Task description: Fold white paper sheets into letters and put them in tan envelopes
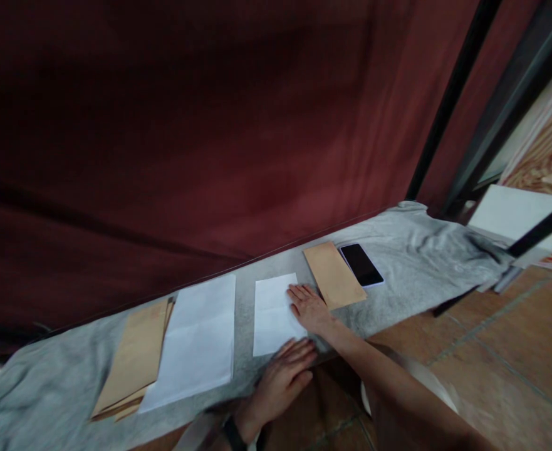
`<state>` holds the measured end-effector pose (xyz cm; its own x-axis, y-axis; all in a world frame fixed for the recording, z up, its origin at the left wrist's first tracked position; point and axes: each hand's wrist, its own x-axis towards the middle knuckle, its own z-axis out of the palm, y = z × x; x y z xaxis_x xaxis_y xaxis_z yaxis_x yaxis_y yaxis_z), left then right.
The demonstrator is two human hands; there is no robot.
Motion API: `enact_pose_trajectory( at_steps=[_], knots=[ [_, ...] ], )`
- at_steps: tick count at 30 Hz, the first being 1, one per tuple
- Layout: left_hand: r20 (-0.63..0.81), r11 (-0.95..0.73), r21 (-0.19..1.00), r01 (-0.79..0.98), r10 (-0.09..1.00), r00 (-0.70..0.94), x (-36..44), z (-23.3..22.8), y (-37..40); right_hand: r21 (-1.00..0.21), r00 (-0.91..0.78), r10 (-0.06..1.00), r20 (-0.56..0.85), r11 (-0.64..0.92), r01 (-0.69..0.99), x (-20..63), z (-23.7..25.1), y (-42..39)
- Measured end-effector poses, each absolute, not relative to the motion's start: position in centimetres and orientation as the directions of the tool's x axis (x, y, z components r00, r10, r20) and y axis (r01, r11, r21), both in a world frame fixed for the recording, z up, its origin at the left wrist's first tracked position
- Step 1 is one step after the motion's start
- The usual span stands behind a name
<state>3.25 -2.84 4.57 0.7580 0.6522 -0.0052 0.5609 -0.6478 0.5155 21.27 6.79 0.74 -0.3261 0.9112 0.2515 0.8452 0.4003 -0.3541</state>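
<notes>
A white sheet of paper (276, 307), smaller than the stacked ones and apparently folded, lies on the grey cloth in front of me. My right hand (307, 308) rests flat across its right edge, fingers stretched out. At the sheet's near right corner is my left hand (282, 379), fingers extended and slightly blurred, with a dark band on the wrist; whether it presses on the paper I cannot tell. Just right of my right hand lies a brown envelope (334, 275). To the left are a stack of larger white sheets (200, 341) and several brown envelopes (137, 351).
A dark-screened phone (361, 264) lies beside the right envelope. Grey cloth (416, 263) covers the narrow bench. A dark red curtain (210, 125) hangs directly behind it, with a black pole (449, 106) at right. Tiled floor (505, 338) lies below.
</notes>
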Motion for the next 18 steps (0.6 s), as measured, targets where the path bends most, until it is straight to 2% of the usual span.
enact_pose_trajectory(
  at_steps=[2, 4, 5, 8, 11, 13, 16, 18],
  knots=[
    [-0.028, -0.447, 0.713, 0.541, 0.752, 0.659, 2.8, 5.7, -3.3, -0.345, -0.374, 0.891, 0.257, 0.446, 0.826, 20.9, 0.7, 6.0],
    [0.027, -0.319, 0.776, 0.544, 0.879, 0.476, 2.2, 6.2, -2.4, -0.346, -0.423, 0.867, 0.263, 0.494, 0.798, 20.5, 0.6, 4.9],
    [0.099, -0.331, 0.762, 0.557, 0.909, 0.404, 1.9, 6.2, -1.5, -0.349, -0.442, 0.856, 0.269, 0.515, 0.783, 20.3, 0.6, 4.4],
    [0.260, -0.388, 0.614, 0.687, 0.922, 0.288, 0.8, 5.1, 2.1, -0.374, -0.482, 0.829, 0.283, 0.559, 0.740, 19.8, 0.6, 2.8],
    [0.275, -0.397, 0.410, 0.821, 0.912, 0.304, 0.4, 3.0, 5.1, -0.422, -0.557, 0.794, 0.244, 0.604, 0.676, 19.6, 1.4, 1.7],
    [0.234, -0.379, 0.305, 0.874, 0.919, 0.317, 0.3, 1.7, 6.4, -0.471, -0.649, 0.729, 0.216, 0.661, 0.585, 19.5, 2.4, 1.2],
    [0.220, -0.350, 0.225, 0.910, 0.928, 0.302, 0.2, 0.1, 7.5, -0.563, -0.748, 0.629, 0.209, 0.703, 0.434, 19.4, 3.9, 1.2],
    [0.264, -0.350, 0.227, 0.909, 0.920, 0.289, 0.1, -0.6, 8.0, -0.603, -0.686, 0.697, 0.208, 0.644, 0.471, 19.3, 4.4, 1.6]
  ],
)
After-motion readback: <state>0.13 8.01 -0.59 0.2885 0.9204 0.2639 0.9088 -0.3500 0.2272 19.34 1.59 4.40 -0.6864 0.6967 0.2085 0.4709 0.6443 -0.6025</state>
